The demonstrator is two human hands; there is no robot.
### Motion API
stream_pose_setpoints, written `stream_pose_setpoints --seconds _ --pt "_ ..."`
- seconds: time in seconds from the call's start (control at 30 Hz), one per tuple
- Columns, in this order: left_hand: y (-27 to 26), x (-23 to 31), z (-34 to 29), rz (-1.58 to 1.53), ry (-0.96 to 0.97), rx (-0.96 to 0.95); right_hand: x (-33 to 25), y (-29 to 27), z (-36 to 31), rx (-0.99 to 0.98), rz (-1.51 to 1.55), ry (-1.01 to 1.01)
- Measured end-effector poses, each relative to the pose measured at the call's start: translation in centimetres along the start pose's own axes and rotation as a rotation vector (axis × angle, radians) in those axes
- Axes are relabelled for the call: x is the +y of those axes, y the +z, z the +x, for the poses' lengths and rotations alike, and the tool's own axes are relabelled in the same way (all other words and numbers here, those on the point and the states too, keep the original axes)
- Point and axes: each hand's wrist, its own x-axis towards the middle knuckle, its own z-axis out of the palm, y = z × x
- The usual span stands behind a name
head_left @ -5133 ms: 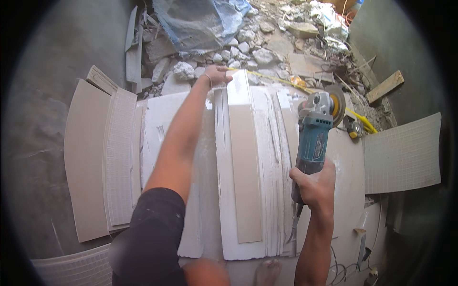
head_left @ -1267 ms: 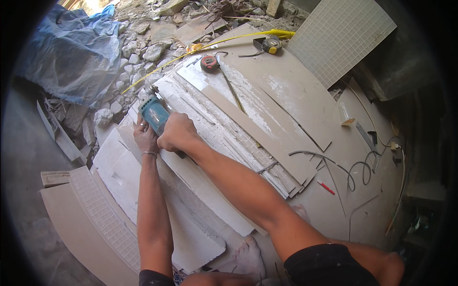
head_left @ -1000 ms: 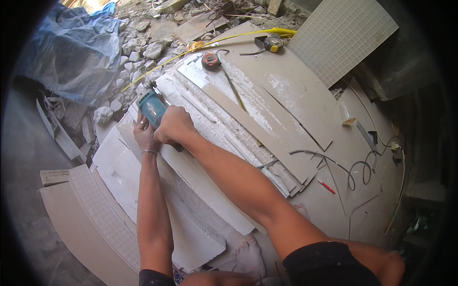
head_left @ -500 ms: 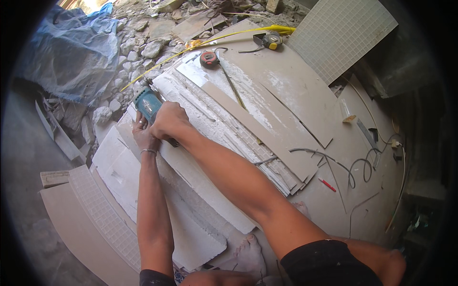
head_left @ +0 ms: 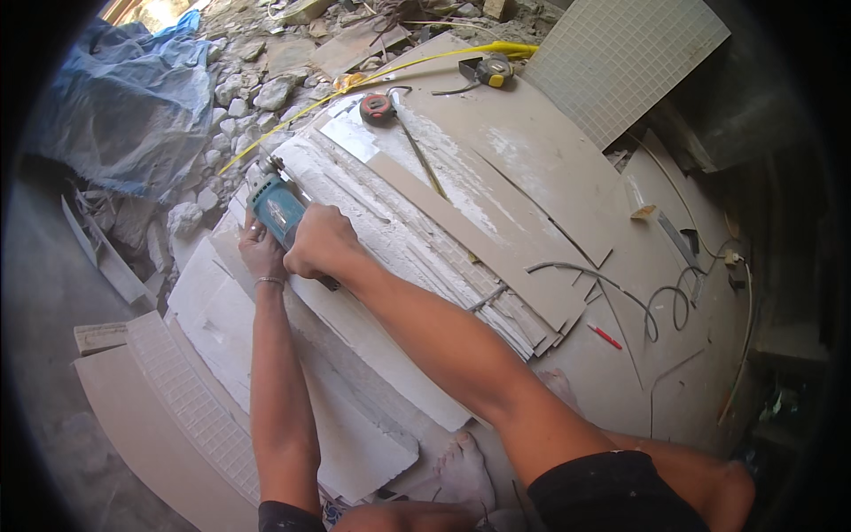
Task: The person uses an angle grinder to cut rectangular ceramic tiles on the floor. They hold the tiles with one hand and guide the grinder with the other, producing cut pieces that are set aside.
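Observation:
A teal angle grinder (head_left: 277,209) lies at a slant over stacked pale tile pieces, its metal head pointing away from me. My right hand (head_left: 324,241) is wrapped round the rear of its body. Against the grinder's left side, my left hand (head_left: 261,250) has its fingers curled and partly hidden behind the tool. Beneath both hands are dusty white tile strips (head_left: 355,197) and a broad pale slab (head_left: 208,306). The cutting edge and its contact with the tile are too small to make out.
A red-and-black tape measure (head_left: 377,108) rests on the tiles, with a yellow-and-black one (head_left: 494,71) beyond. A grey cable (head_left: 596,277) coils at right near a red pen (head_left: 605,336). Rubble (head_left: 275,91) and a blue tarp (head_left: 133,106) lie at the far left.
The grinder and both hands have come slightly nearer to me, and more of the grinder's head shows. The view has shifted a little, so the surroundings sit farther left.

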Motion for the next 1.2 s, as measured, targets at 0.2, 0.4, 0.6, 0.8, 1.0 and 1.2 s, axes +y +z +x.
stream_pose_setpoints --seconds 0.2,0.4,0.6,0.8,1.0,1.2 --pt "0.1 -0.9 0.3 -0.219 -0.116 0.006 0.1 -0.1 0.1 -0.014 0.005 -0.002" --pt "0.0 -0.3 0.2 -0.075 -0.039 -0.009 -0.7 0.2 1.4 0.017 -0.005 -0.010" --pt "1.0 2.0 -1.0 -0.057 -0.042 0.006 -1.1 0.4 2.5 0.025 -0.011 0.018" --pt "0.7 1.8 -0.9 0.038 0.053 0.017 -0.8 0.4 2.1 0.001 -0.049 0.016" --pt "-0.1 -0.4 0.2 0.021 0.033 0.026 -0.3 -0.1 0.8 -0.023 -0.060 -0.009" --pt "0.0 -0.9 0.3 -0.002 -0.007 -0.005 0.1 -0.4 -0.3 -0.047 -0.055 0.032"
